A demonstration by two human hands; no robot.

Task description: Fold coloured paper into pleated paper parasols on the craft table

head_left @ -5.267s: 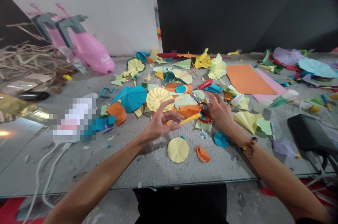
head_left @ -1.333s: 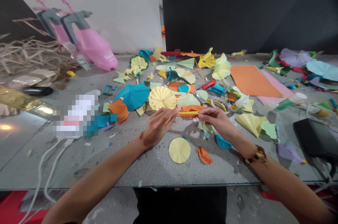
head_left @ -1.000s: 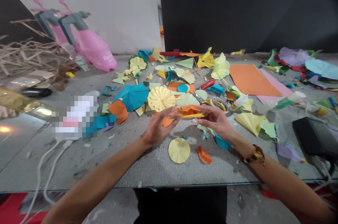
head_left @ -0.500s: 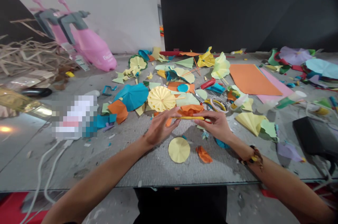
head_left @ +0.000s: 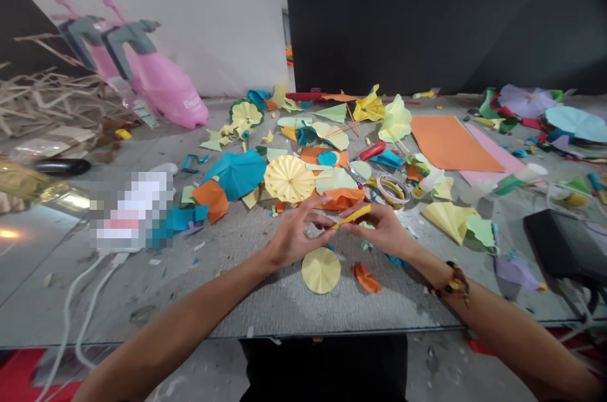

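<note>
A thin yellow paper strip (head_left: 351, 216) sits tilted above the table between my hands. My right hand (head_left: 379, 229) pinches it near the middle with its fingertips. My left hand (head_left: 297, 239) is close by, fingers spread, its fingertips near the strip's lower end. Just beyond the hands lies a folded orange paper piece (head_left: 339, 198), with a pleated yellow paper fan disc (head_left: 289, 179) to its left. A flat yellow paper disc (head_left: 321, 270) and a crumpled orange scrap (head_left: 365, 277) lie below my hands.
Paper scraps, scissors (head_left: 355, 174) and a tape roll (head_left: 391, 191) crowd the grey table (head_left: 270, 307). An orange sheet (head_left: 450, 144) lies to the right, and a black device (head_left: 559, 241) sits further right. White cables (head_left: 80, 307) run over the front edge.
The yellow strip has come away from the orange paper and now tilts up to the right. My hands have parted slightly, and the orange paper stays on the table.
</note>
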